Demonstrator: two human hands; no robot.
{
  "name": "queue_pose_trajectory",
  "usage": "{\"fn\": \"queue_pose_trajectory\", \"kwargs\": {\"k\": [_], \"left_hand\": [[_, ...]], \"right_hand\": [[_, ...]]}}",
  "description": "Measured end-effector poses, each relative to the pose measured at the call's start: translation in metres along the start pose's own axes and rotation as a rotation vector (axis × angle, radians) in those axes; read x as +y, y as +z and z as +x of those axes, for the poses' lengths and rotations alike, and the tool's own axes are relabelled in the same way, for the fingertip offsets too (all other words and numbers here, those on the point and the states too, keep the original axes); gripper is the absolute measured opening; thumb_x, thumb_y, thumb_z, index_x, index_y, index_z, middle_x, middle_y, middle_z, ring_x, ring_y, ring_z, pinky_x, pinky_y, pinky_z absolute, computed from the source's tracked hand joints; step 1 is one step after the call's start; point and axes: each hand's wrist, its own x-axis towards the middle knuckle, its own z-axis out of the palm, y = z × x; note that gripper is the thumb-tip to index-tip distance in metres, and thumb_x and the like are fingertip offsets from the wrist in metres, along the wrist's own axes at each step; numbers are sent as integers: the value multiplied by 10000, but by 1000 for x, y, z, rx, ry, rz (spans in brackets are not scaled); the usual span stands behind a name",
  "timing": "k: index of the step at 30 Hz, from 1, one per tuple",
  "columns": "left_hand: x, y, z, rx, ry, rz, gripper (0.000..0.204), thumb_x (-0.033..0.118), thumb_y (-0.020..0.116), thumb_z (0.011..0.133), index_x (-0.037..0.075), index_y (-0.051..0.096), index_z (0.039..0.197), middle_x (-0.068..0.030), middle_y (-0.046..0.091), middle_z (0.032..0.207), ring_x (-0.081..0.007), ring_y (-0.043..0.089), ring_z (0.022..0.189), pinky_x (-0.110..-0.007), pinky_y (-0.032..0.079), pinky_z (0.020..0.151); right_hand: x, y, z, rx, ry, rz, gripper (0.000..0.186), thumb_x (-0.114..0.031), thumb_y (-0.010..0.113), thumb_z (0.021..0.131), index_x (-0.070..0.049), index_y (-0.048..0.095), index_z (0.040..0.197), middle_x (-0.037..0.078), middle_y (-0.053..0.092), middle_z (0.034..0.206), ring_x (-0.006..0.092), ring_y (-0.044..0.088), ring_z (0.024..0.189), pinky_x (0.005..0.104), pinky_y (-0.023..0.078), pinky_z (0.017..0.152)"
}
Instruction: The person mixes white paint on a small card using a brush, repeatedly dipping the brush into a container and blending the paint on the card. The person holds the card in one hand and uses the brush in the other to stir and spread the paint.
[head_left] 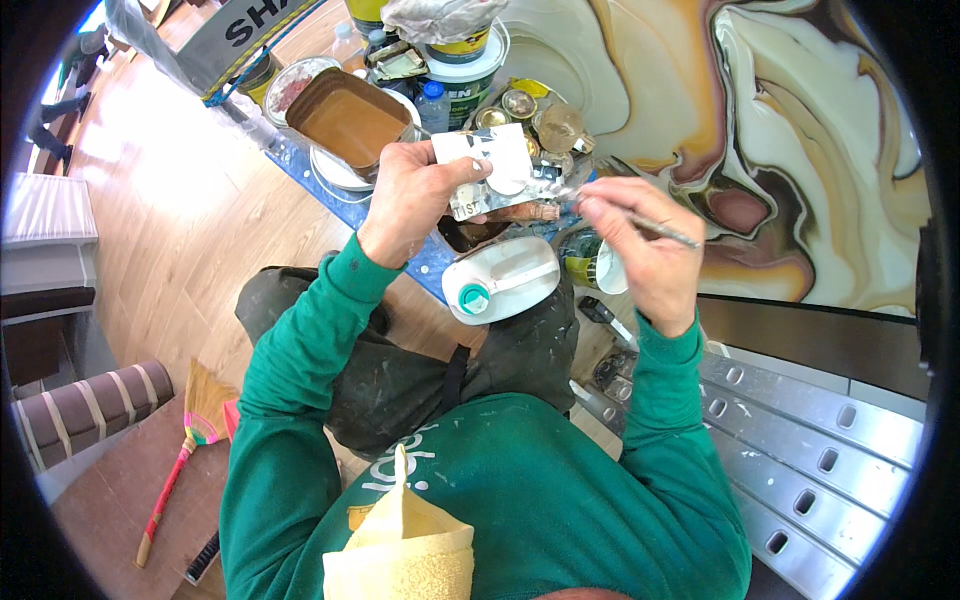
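Observation:
My left hand (415, 190) is closed on a small flat card (470, 150), pinched between thumb and fingers. The card is white with dark printing and carries a white blob, apparently paint. A slim paintbrush (650, 226) is pinched in my right hand (645, 230), its handle pointing right. Its tip lies close to the card's right edge; I cannot tell whether they touch. Just below the card is a white jug (515, 285) with a turquoise cap. Beside my right hand stands a clear container (583, 250) with a white rim.
A tub of brown liquid (350, 118), a lidded bucket (465, 75) and several small cans (520, 104) crowd a blue sheet (340, 205) ahead. A large marbled panel (680, 120) fills the far right. A metal plank (800, 440) lies right; a broom (195, 425) lies left.

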Motion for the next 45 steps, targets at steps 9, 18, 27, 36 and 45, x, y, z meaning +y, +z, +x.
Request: {"fn": "queue_pose_trajectory", "kwargs": {"k": [9,18,27,36,45], "left_hand": [[-2,0,-1,-1,-1,67,203,53,674,834,-110,644,950,-153,699,855,-189,674,668,-298,577,542],[-2,4,-3,7,4,-10,224,57,675,833,-119,638,968,-148,688,833,-187,668,630,-312,590,535],[1,2,-5,4,8,20,253,71,680,832,-125,632,985,-149,688,843,-187,670,649,-301,586,531],[-4,2,-2,3,23,-4,262,74,696,817,-117,643,989,-161,706,872,-188,682,673,-298,582,552],[-7,4,0,14,12,19,248,54,691,816,-121,647,986,-166,707,867,-177,679,659,-293,581,545]], "right_hand": [[3,2,-6,-58,-77,-51,103,-30,690,850,40,720,918,130,706,874,171,657,810,289,518,744],[11,5,-14,-28,83,156,156,-56,664,901,64,697,996,114,704,870,157,676,805,272,529,732],[7,7,-16,62,150,250,161,-47,665,894,65,692,1007,123,706,869,163,676,801,282,537,739],[10,8,-15,130,155,261,141,-54,687,873,34,715,980,81,717,854,124,667,798,250,521,726],[12,8,-15,90,136,212,132,-66,682,881,39,712,955,83,716,837,121,661,789,246,517,720]]}}
